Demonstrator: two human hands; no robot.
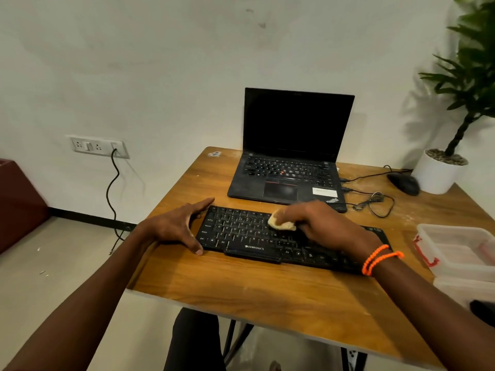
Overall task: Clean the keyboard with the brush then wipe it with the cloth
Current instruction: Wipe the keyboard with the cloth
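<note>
A dark trouser leg is showing under the near edge of the wooden tabletop, beside the black table legs; two bare forearms are reaching forward over that edge; the right wrist is wearing a doubled orange bead bracelet; to the right, near the tabletop's side, a clear plastic box with a red clasp is sitting beside its lid; the black keyboard is lying across the middle of the tabletop, its brand name printed on the front lip; the left hand is resting wide at the keyboard's left end, fingers straight along the far corner and the thumb lying against the near corner, bracing it; the right hand is lying over the centre of the keys with its fingers curled around a small pale yellow cloth, bunched up and pressing on the upper key rows; just beyond the keyboard an open black laptop is standing with a dark screen, cables trailing from its right side; a black mouse is sitting further right, next to a white pot holding a green plant; on the wall to the left a socket strip is carrying a plugged black cord hanging to the floor.
</note>
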